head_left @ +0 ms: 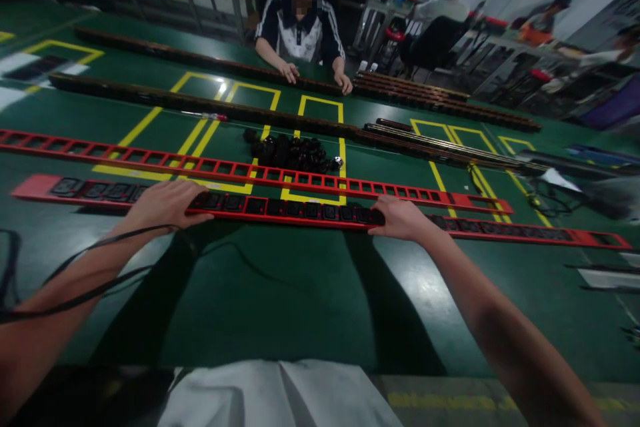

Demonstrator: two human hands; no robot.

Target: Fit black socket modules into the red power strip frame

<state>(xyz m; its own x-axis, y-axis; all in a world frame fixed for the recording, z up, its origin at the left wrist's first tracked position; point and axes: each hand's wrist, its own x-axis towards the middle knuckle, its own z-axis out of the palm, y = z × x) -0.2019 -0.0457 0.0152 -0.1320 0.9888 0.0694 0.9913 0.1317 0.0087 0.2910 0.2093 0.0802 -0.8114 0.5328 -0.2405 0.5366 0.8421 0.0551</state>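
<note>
A long red strip point(295, 209) filled with black sockets lies across the green table in front of me. My left hand point(167, 204) lies on top of it left of centre, fingers curved over its near edge. My right hand point(400, 217) grips the same strip further right, fingers closed round it. Just behind it a second red strip point(260, 172) with empty square openings lies parallel. A heap of loose black sockets point(293, 150) sits behind that strip, with one silvery piece at its right end.
Long dark strips point(200, 104) lie across the table further back. A person opposite rests both hands point(315, 77) on one. More dark strips point(440, 104) are stacked at right. Cables and a grey device point(565, 177) sit at far right. Other people sit behind.
</note>
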